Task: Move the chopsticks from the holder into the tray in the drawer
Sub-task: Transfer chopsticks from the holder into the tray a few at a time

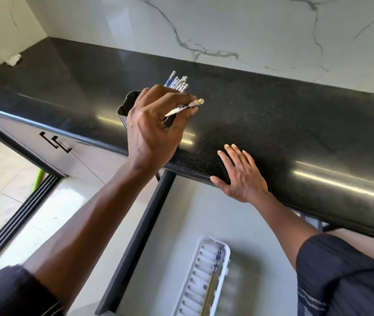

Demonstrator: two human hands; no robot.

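A dark metal holder stands on the black countertop with several white-and-blue chopsticks sticking out of it. My left hand is over the holder, shut on a chopstick whose pale end points right. My right hand rests flat and open on the counter's front edge. Below, the open drawer holds a white ribbed tray in which a chopstick lies along the right side.
The black countertop runs across the view under a marble wall. A closed cabinet with black handles is at the left. A small white object sits in the far left corner. Tiled floor lies at the lower left.
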